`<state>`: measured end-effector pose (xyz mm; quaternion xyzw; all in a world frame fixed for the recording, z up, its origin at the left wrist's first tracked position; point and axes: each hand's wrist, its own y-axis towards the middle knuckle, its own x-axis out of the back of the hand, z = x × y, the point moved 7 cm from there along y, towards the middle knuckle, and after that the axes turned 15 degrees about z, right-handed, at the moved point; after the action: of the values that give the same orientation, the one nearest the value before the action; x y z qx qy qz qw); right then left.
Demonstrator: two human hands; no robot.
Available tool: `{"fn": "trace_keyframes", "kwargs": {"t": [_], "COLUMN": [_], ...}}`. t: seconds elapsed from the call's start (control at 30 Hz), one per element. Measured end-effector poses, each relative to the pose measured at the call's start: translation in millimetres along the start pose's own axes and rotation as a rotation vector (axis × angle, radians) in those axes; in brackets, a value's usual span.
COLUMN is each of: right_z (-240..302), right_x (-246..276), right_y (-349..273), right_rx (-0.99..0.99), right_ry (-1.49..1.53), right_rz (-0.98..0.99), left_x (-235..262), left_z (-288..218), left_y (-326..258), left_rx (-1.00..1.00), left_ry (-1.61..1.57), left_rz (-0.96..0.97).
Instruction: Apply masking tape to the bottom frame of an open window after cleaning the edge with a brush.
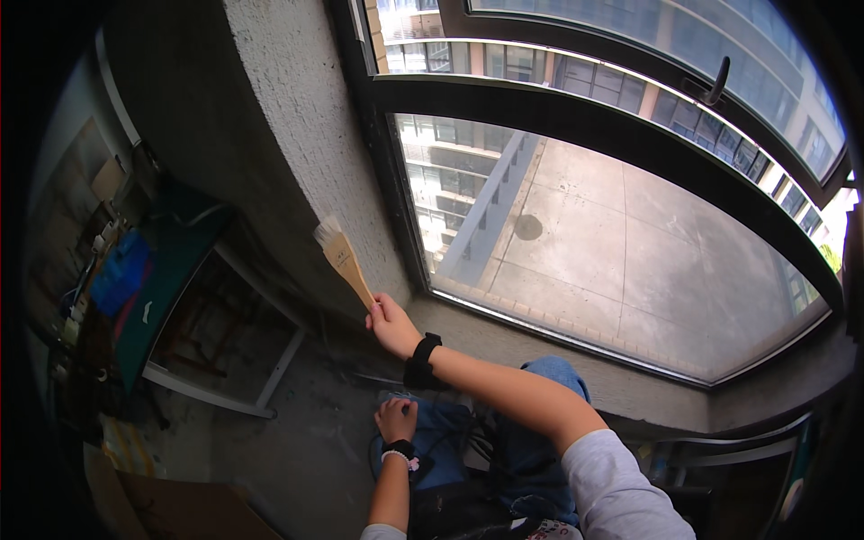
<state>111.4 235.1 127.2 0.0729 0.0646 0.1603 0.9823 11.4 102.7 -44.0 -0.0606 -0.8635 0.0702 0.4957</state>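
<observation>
Right hand (pixel 391 326) grip around paintbrush (pixel 342 256) handle, bristles up; left hand (pixel 396 420) apparently fisted.

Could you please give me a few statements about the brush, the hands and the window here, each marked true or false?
1. The right hand holds a wooden-handled brush. True.
2. The brush's bristles point down at the floor. False: they point up, close to the rough grey wall.
3. The left hand holds a second brush. False: it rests by the knee in blue jeans and shows no tool.
4. The right wrist wears a black band. True.
5. The window looks out on a paved terrace. True.
</observation>
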Motion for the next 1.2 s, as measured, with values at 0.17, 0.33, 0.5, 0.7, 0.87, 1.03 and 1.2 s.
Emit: {"fn": "trace_keyframes", "kwargs": {"t": [0.17, 0.33, 0.5, 0.7, 0.87, 1.03, 1.2], "right_z": [8, 42, 48, 60, 65, 55, 41], "right_x": [19, 54, 90, 103, 126, 112, 96], "right_y": [14, 5, 11, 17, 16, 27, 36], "right_rx": [-0.028, -0.1, -0.176, -0.225, -0.212, -0.049, -0.042], "right_ry": [-0.231, -0.482, -0.694, -0.806, -0.866, -0.832, -0.84], "right_rz": [0.092, -0.13, -0.208, -0.23, -0.386, -0.316, -0.252], "left_x": [1, 5, 5, 6, 5, 6, 3], "left_z": [-4, -2, -6, -3, -3, -5, -4], "left_y": [-1, -3, -3, -3, -2, -2, -1], "left_rx": [-0.043, -0.057, -0.044, -0.055, -0.048, -0.042, -0.048], "left_ry": [-0.024, -0.065, -0.046, -0.065, -0.06, -0.042, -0.029], "left_rz": [-0.043, -0.069, -0.049, -0.075, -0.07, -0.063, -0.045]}}
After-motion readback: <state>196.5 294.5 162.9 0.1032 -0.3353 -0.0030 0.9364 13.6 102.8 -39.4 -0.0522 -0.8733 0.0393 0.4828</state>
